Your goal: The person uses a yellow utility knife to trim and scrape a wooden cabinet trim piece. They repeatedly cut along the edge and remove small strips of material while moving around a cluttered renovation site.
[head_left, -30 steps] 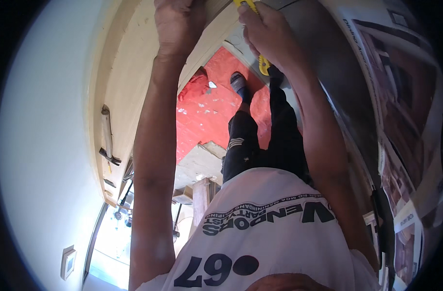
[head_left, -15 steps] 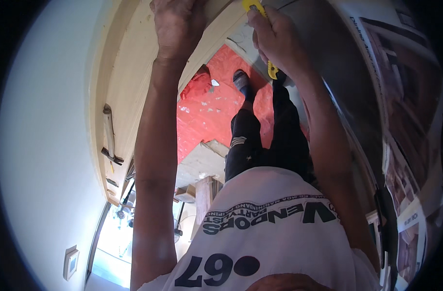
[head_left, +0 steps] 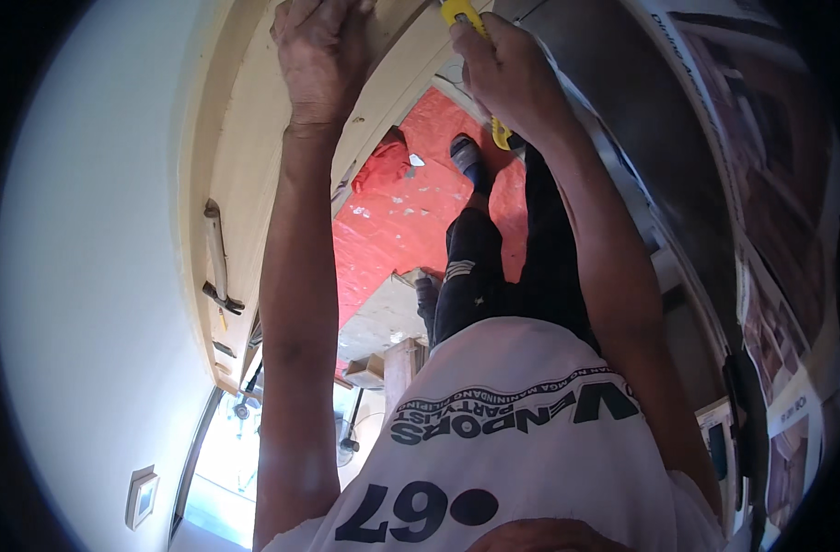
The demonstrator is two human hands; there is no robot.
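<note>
My right hand is closed around a yellow utility knife. The front of the knife reaches the top edge of the picture, and its tail end sticks out below my fist. To the left, my left hand is over a pale wooden board, knuckles up, with the fingers curled in. Whatever those fingers grip, if anything, is hidden at the top edge. A gap separates the two hands, and the knife's tip lies on the side facing my left hand.
A hammer lies on the wooden ledge beside the white wall. Below is red sheeting on the floor, with a crumpled red piece and pale scraps. Printed posters line the right. A standing fan is behind me.
My right hand has shifted left with the utility knife, closer to my left hand. My left hand has moved slightly left and down. A second foot has come into view beside my leg.
</note>
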